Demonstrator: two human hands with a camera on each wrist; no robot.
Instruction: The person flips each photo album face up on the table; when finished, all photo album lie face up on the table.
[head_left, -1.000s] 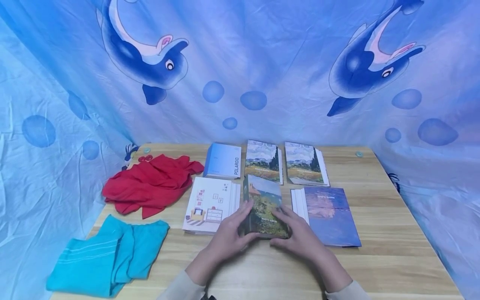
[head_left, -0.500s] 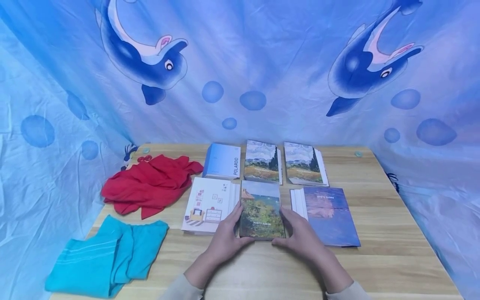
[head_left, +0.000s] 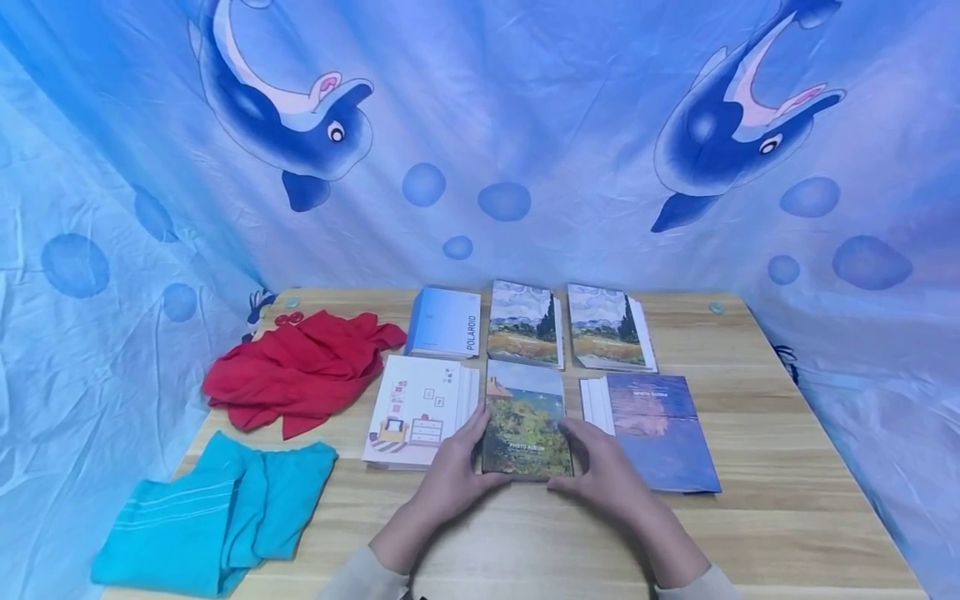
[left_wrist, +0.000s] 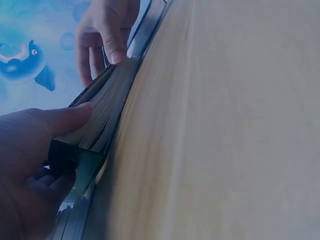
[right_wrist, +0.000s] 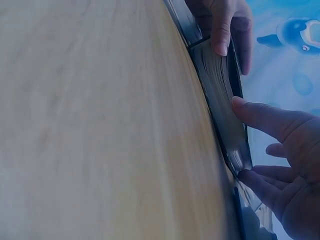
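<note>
A thick photo album [head_left: 527,421] with a painted cover of green bushes, sea and a red-roofed house lies flat in the middle of the table. My left hand [head_left: 453,467] grips its left corner, thumb on the near page edge and fingers along the spine side. Opposite, my right hand [head_left: 606,468] holds the right corner, thumb likewise at the near edge. In the left wrist view the album's page block [left_wrist: 102,110] shows between both hands. The right wrist view shows the same pages [right_wrist: 222,95], the right fingertips at the lower cover's corner.
A white album [head_left: 417,410] with a room drawing lies left, a purple-blue album [head_left: 663,433] right. Behind stand a blue POLAROID album [head_left: 447,321] and two cypress-landscape albums [head_left: 522,323]. Red cloth [head_left: 303,371] and turquoise cloth [head_left: 217,512] lie at the table's left.
The album has turned from slightly tilted and askew to flat and straight between the hands. Over the last half second it has shifted slightly right; the other albums and cloths stay put.
</note>
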